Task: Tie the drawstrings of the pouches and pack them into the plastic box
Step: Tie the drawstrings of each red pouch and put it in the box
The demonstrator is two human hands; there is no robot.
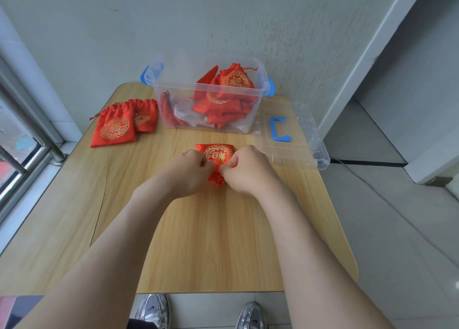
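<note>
Red satin pouch (218, 153) lies flat on the table (198, 229), mouth toward me, so both cords are reachable. My left hand (190, 171) and right hand (244, 169) pinch its drawstrings closed at the gathered neck. Plastic box (211, 97) stands open behind, ready for packing.

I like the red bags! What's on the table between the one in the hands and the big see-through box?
Nothing: in the head view, only bare wooden table separates the held pouch from the plastic box.
</note>
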